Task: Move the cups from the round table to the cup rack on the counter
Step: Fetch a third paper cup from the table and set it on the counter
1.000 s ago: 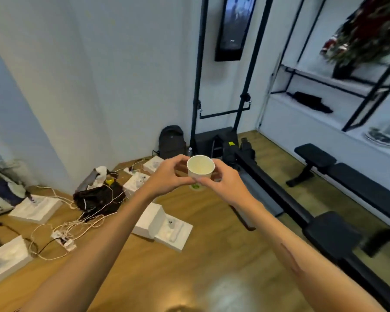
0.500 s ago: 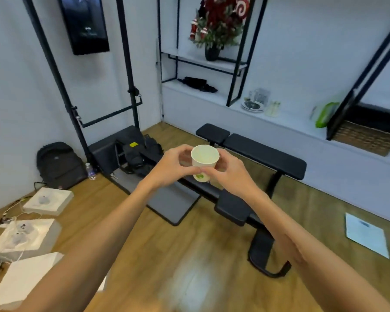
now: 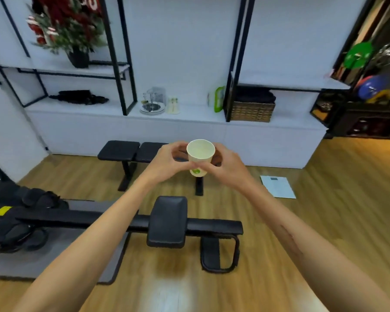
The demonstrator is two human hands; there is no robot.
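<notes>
Right now I have the cup [image 3: 200,156] upright in mid-air ahead of me, pinched between both hands: my left hand [image 3: 167,164] wraps its left side and my right hand [image 3: 226,165] its right, fingertips meeting on the lower wall. Its mouth shows pale and bare inside; a green mark sits near the base.

Directly below and beyond it stands a black bench [image 3: 133,150], and nearer me a rowing machine [image 3: 167,221] stretches across the wood floor [image 3: 324,221], its seat just under my forearms. A sheet of paper [image 3: 278,186] lies on the floor to the right, with open boards around it.

Past the bench runs the white counter [image 3: 189,117], carrying plates with a glass piece [image 3: 153,102], a wicker basket [image 3: 252,111] and a plant [image 3: 70,30]. I cannot pick out a rack there; those items are small and blurred. The doorway at far right is dim and cluttered.
</notes>
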